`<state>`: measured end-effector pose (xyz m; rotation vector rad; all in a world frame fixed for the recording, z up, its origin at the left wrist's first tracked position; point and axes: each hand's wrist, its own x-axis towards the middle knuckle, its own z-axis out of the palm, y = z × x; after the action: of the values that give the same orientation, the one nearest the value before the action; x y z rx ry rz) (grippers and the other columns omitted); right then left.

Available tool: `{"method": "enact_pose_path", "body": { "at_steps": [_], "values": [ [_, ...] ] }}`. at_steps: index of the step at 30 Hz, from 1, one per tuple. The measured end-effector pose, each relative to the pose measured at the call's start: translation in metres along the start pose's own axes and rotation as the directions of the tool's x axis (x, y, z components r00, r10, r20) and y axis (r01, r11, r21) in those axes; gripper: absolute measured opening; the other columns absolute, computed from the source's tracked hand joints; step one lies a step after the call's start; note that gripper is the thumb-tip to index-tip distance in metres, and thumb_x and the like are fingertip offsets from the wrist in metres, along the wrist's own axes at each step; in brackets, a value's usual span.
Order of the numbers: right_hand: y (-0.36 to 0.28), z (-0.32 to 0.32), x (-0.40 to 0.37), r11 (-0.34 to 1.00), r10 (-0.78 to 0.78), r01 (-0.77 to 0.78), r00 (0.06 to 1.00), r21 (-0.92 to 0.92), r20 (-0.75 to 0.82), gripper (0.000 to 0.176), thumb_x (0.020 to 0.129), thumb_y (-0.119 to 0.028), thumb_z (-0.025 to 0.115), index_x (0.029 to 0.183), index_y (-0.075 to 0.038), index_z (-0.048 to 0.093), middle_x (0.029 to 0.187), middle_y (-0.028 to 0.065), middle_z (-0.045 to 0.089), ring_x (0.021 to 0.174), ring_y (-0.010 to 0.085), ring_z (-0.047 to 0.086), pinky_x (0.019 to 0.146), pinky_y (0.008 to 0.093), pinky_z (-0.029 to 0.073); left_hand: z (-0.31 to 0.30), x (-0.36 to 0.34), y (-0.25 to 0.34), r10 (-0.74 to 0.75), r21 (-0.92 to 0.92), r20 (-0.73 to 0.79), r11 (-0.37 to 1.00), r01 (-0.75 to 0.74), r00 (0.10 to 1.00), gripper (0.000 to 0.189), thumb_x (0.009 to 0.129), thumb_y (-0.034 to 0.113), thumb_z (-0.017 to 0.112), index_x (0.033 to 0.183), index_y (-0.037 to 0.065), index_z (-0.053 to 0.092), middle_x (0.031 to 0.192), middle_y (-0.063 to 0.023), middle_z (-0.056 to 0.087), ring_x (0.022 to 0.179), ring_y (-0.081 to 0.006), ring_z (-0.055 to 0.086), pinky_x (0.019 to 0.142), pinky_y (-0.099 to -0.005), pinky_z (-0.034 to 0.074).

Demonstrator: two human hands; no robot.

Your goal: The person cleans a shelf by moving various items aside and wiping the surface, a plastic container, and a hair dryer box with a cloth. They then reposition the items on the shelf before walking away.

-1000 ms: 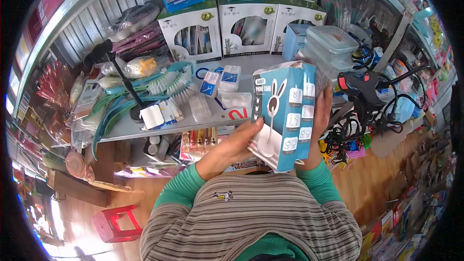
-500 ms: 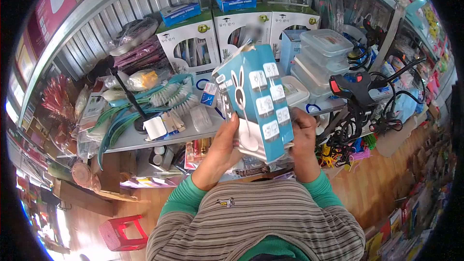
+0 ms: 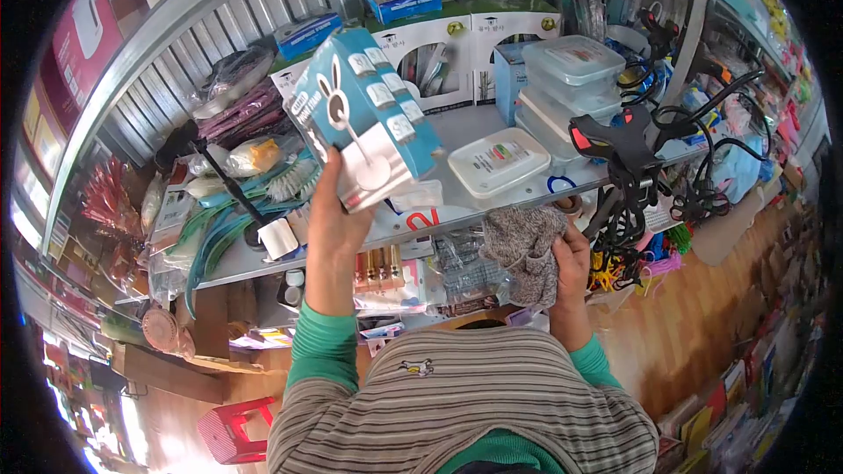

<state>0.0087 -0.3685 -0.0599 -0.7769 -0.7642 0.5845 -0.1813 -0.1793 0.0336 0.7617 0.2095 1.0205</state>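
My left hand [image 3: 338, 228] grips the lower end of a teal-and-white box [image 3: 364, 114] printed with a rabbit-eared stand. The box is tilted and held above the shelf, partly covering the white display boxes behind it. In my right hand [image 3: 572, 268] is a bunched grey knitted cloth [image 3: 527, 250], pinched at its right side and hanging by the shelf's front edge. A flat lidded plastic container [image 3: 499, 162] lies on the shelf between the two hands. Just right of the cloth stands a black clamp-like holder [image 3: 623, 154].
Clear plastic containers [image 3: 575, 79] are stacked at the back right. White boxes [image 3: 509, 53] line the back wall, with small blue boxes [image 3: 404, 2] on top. Teal-handled brushes [image 3: 206, 233] lie at the left. A red stool [image 3: 237, 430] stands on the floor.
The box has moved left and up, now in my left hand alone. My right hand has come away from the box and shows the grey cloth, which was hidden before.
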Motion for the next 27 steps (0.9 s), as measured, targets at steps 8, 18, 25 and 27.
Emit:
{"method": "enact_pose_path", "body": {
  "at_steps": [8,18,25,27],
  "values": [
    [0.02,-0.051,-0.035,0.991,0.01,-0.046,0.962,-0.124,-0.272,0.024,0.081,-0.007,0.055,0.104,0.0,0.051,0.106,0.0106,0.053,0.093,0.0163,0.05,0.084,0.0319,0.041,0.022,0.067,0.03,0.002,0.327,0.03,0.945,-0.012,1.0,0.035,0.084,0.026,0.057,0.111,0.005,0.049,0.11,-0.0086,0.054,0.101,-0.0227,0.053,0.088,-0.0407,0.043],
    [-0.011,-0.037,-0.048,0.989,-0.002,-0.077,0.851,-0.128,-0.524,0.034,0.083,-0.013,0.054,0.113,0.002,0.049,0.11,0.0125,0.053,0.094,0.02,0.053,0.081,0.0324,0.044,0.046,0.171,0.058,-0.075,0.677,0.096,0.736,-0.01,0.993,0.039,0.082,0.03,0.059,0.104,-0.001,0.054,0.091,-0.009,0.06,0.075,-0.0186,0.059,0.055,-0.0313,0.051],
    [-0.004,-0.062,-0.059,0.988,-0.048,-0.027,0.885,-0.154,-0.463,0.029,0.083,-0.012,0.052,0.108,0.003,0.053,0.103,0.0105,0.057,0.09,0.0177,0.054,0.081,0.0308,0.043,0.076,0.187,0.047,0.033,0.814,0.12,0.569,-0.118,0.992,0.044,0.08,0.032,0.06,0.107,-0.002,0.052,0.097,-0.014,0.057,0.081,-0.0227,0.058,0.056,-0.0329,0.051],
    [-0.005,-0.061,-0.061,0.987,-0.059,-0.019,0.879,-0.158,-0.473,0.028,0.083,-0.011,0.052,0.108,0.003,0.053,0.102,0.0103,0.057,0.09,0.0172,0.054,0.081,0.0303,0.043,0.079,0.2,0.047,-0.052,0.803,0.165,0.587,-0.104,0.985,0.047,0.08,0.032,0.061,0.11,-0.003,0.05,0.099,-0.0151,0.056,0.082,-0.0238,0.058,0.057,-0.0333,0.052]
  ]
}}
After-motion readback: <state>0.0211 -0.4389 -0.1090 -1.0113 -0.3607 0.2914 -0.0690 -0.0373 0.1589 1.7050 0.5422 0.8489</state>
